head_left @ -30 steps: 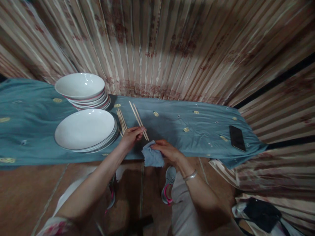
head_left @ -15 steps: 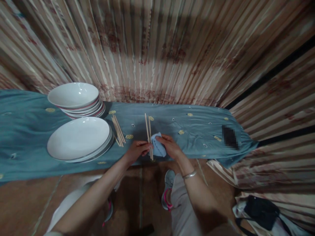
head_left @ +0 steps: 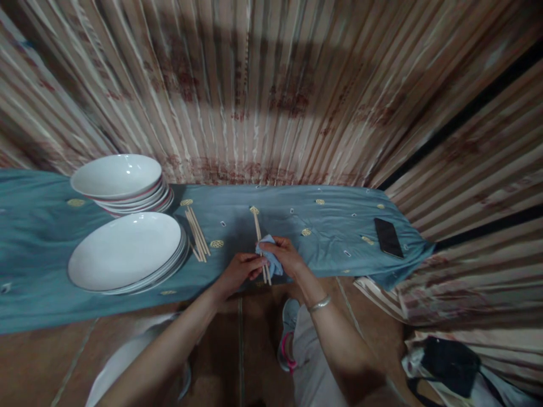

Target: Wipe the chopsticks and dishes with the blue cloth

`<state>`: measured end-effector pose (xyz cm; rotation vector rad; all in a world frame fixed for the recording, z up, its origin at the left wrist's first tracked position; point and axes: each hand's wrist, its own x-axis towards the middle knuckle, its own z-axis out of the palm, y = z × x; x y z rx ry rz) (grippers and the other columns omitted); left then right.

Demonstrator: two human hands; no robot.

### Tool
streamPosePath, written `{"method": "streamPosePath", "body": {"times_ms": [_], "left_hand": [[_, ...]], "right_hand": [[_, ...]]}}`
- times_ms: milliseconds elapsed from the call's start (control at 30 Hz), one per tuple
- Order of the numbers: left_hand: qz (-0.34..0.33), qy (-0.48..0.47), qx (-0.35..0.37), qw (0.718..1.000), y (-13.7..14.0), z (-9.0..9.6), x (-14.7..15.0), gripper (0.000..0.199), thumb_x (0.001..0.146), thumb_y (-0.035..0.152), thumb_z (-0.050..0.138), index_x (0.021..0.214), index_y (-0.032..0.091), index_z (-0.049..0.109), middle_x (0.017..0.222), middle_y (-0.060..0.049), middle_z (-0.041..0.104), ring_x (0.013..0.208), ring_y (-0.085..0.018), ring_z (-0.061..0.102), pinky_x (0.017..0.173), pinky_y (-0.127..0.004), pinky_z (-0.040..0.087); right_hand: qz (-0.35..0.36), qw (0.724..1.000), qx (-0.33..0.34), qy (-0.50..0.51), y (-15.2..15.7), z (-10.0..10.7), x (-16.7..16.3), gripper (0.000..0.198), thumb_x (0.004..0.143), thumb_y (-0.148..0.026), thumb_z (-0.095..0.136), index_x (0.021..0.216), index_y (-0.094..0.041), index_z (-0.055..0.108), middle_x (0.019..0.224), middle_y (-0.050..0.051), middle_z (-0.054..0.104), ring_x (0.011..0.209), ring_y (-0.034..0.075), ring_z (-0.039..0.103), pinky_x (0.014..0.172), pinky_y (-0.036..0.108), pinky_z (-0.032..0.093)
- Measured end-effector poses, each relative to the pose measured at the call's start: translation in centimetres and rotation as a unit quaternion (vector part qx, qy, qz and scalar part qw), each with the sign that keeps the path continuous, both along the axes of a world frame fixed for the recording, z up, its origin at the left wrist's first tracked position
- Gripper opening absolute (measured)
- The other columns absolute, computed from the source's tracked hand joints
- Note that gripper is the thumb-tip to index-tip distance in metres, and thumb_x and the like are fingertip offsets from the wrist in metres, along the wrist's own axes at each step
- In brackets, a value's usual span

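Observation:
Near the front edge of the cloth-covered table, my left hand [head_left: 241,271] is closed on a pair of wooden chopsticks [head_left: 257,226], pinching them in their lower part. My right hand [head_left: 285,254] grips a light blue cloth [head_left: 275,267], which is folded against the chopsticks just above my left fingers. The chopsticks point away from me, and the cloth and fingers hide their middle. Left of my hands, several more chopsticks [head_left: 197,234] lie side by side on the tablecloth.
A stack of white oval plates [head_left: 125,251] stands at the left, with a stack of white bowls [head_left: 119,176] behind it. A black phone [head_left: 388,237] lies on the blue tablecloth [head_left: 331,249] at the right. Pleated curtains [head_left: 271,113] hang behind the table.
The cloth has moved from beside the chopsticks onto them, and my right hand has come closer to my left. The view has shifted slightly, so the plates sit lower and further left.

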<state>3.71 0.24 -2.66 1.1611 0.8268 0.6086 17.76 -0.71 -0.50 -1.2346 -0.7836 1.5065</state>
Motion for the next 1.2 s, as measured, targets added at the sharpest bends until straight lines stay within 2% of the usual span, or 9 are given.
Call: {"method": "streamPosePath", "body": {"times_ms": [200, 333, 400, 500, 600, 700, 833, 1033, 1200], "left_hand": [[0.003, 0.007, 0.005, 1.000, -0.3, 0.3, 0.9, 0.036, 0.065, 0.048, 0.065, 0.057, 0.013, 0.063, 0.043, 0.005, 0.045, 0.041, -0.006, 0.036, 0.043, -0.022, 0.026], [-0.002, 0.006, 0.014, 1.000, -0.2, 0.0, 1.5, 0.035, 0.065, 0.047, 0.064, 0.059, 0.013, 0.065, 0.042, 0.005, 0.044, 0.041, -0.006, 0.035, 0.044, -0.022, 0.026], [0.005, 0.020, 0.018, 1.000, 0.0, -0.3, 1.8, 0.034, 0.065, 0.046, 0.063, 0.058, 0.013, 0.064, 0.041, 0.005, 0.044, 0.040, -0.006, 0.035, 0.043, -0.022, 0.026], [0.036, 0.047, 0.029, 0.998, 0.4, -1.1, 2.2, 0.032, 0.064, 0.045, 0.061, 0.056, 0.014, 0.060, 0.042, 0.005, 0.046, 0.040, -0.007, 0.037, 0.043, -0.022, 0.026], [0.055, 0.058, 0.038, 0.996, 0.8, -1.7, 2.7, 0.030, 0.064, 0.044, 0.058, 0.051, 0.016, 0.054, 0.042, 0.005, 0.046, 0.039, -0.007, 0.037, 0.042, -0.022, 0.026], [0.057, 0.065, 0.044, 0.995, 0.9, -2.0, 3.2, 0.030, 0.065, 0.042, 0.055, 0.049, 0.017, 0.051, 0.040, 0.005, 0.044, 0.037, -0.007, 0.036, 0.041, -0.022, 0.026], [0.051, 0.076, 0.053, 0.994, 1.0, -2.2, 3.9, 0.028, 0.067, 0.038, 0.054, 0.048, 0.017, 0.051, 0.039, 0.005, 0.044, 0.036, -0.007, 0.037, 0.040, -0.022, 0.026], [0.046, 0.094, 0.070, 0.992, 1.1, -2.5, 4.5, 0.026, 0.068, 0.028, 0.053, 0.044, 0.018, 0.049, 0.037, 0.006, 0.042, 0.037, -0.007, 0.037, 0.042, -0.021, 0.027], [0.050, 0.102, 0.072, 0.991, 1.2, -2.8, 5.1, 0.026, 0.069, 0.027, 0.053, 0.046, 0.017, 0.051, 0.037, 0.006, 0.043, 0.037, -0.007, 0.038, 0.043, -0.021, 0.029]], "right_hand": [[-0.019, 0.999, 0.016, -0.046, 0.2, -0.4, 0.5, 0.029, 0.056, -0.043, 0.073, 0.062, -0.016, 0.063, 0.049, -0.005, 0.056, 0.038, 0.006, 0.042, 0.039, 0.020, 0.032], [-0.012, 0.987, 0.066, -0.145, 0.3, -0.9, 1.2, 0.028, 0.063, -0.044, 0.067, 0.062, -0.017, 0.060, 0.051, -0.006, 0.053, 0.043, 0.007, 0.041, 0.043, 0.020, 0.032], [0.009, 0.969, 0.091, -0.228, 0.2, -0.8, 1.7, 0.028, 0.068, -0.044, 0.063, 0.063, -0.017, 0.060, 0.052, -0.006, 0.052, 0.046, 0.008, 0.043, 0.045, 0.020, 0.033], [0.040, 0.921, 0.115, -0.370, -0.3, 0.0, 2.1, 0.030, 0.074, -0.046, 0.060, 0.063, -0.018, 0.061, 0.053, -0.005, 0.054, 0.051, 0.009, 0.049, 0.050, 0.020, 0.034], [0.029, 0.866, 0.110, -0.488, -0.8, 0.7, 2.2, 0.029, 0.077, -0.047, 0.060, 0.067, -0.019, 0.064, 0.059, -0.002, 0.061, 0.059, 0.012, 0.057, 0.056, 0.020, 0.036], [0.012, 0.826, 0.099, -0.555, -0.9, 0.9, 2.1, 0.025, 0.081, -0.042, 0.059, 0.072, -0.020, 0.066, 0.064, 0.000, 0.065, 0.063, 0.013, 0.061, 0.058, 0.021, 0.035], [0.012, 0.801, 0.099, -0.591, -0.8, 0.5, 2.2, 0.023, 0.084, -0.035, 0.056, 0.070, -0.020, 0.066, 0.063, 0.000, 0.065, 0.062, 0.012, 0.060, 0.056, 0.021, 0.032], [0.012, 0.765, 0.086, -0.638, -0.8, 0.3, 2.2, 0.022, 0.084, -0.033, 0.057, 0.068, -0.020, 0.064, 0.063, 0.001, 0.066, 0.061, 0.012, 0.060, 0.055, 0.022, 0.029], [-0.003, 0.758, 0.069, -0.649, -0.6, 0.3, 2.3, 0.019, 0.082, -0.029, 0.055, 0.068, -0.020, 0.063, 0.065, 0.001, 0.066, 0.062, 0.012, 0.060, 0.056, 0.022, 0.028]]}}
